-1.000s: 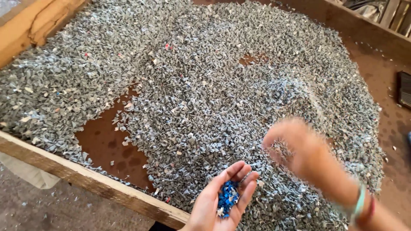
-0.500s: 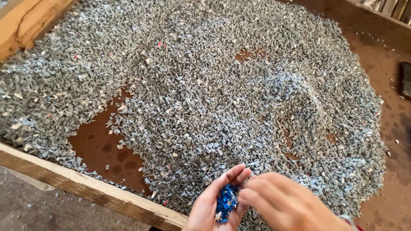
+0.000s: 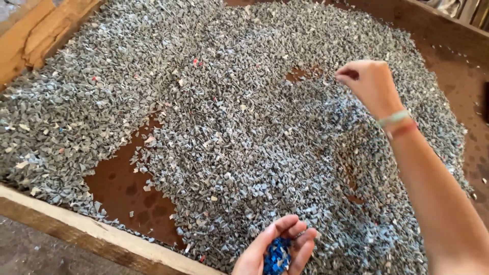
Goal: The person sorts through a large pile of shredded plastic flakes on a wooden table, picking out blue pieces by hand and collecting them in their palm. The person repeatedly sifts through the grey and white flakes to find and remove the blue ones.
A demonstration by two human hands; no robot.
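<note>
A wide bed of small grey plastic flakes (image 3: 229,132) covers a brown tray floor. At the bottom edge my left hand (image 3: 277,249) is cupped palm up and holds a small heap of blue flakes (image 3: 276,256). My right hand (image 3: 369,84) reaches out over the far right part of the flakes, fingers curled down and pinched together just above the pile; whether a flake sits between the fingertips is hidden. Two bands, pale green and red, circle my right wrist (image 3: 398,122).
A wooden frame (image 3: 91,237) borders the tray along the near side, with another board (image 3: 46,30) at the far left. Bare brown patches (image 3: 130,193) show through the flakes. A few red and white flakes (image 3: 195,62) lie scattered among the grey.
My right hand has left the cupped left hand and stretched out to the far right of the pile. The left hand stays low with the blue flakes.
</note>
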